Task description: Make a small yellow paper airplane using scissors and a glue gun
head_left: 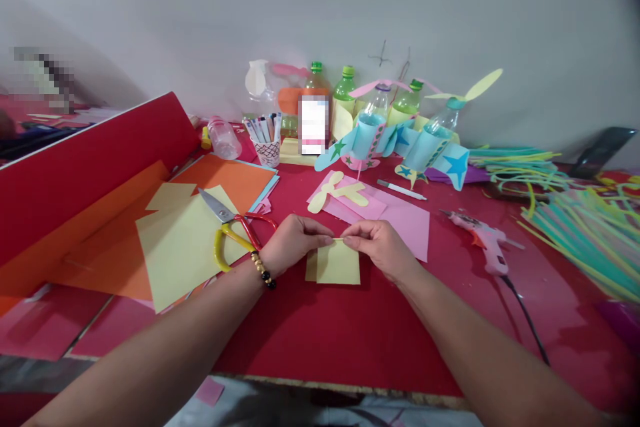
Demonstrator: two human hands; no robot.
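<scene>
Both my hands pinch the far edge of a small folded piece of pale yellow paper (pixel 339 263) over the red tabletop. My left hand (pixel 295 238), with a beaded bracelet on its wrist, closes on the paper's left corner. At the right corner, my right hand (pixel 377 243) grips with thumb and fingers. Scissors (pixel 231 221) with red and yellow handles lie just left of my left hand. Beyond my hands, yellow propeller-shaped cutouts (pixel 327 192) rest on sheets of pink paper (pixel 407 230).
Yellow and orange sheets (pixel 185 247) spread on the left beside a leaning red board (pixel 100 173). Behind stand a cup of pens (pixel 266 147), a phone (pixel 314 123) and bottle planes with blue paper wings (pixel 370 137). To the right lie a pink glue gun (pixel 483 237) and pipe cleaners (pixel 580 240).
</scene>
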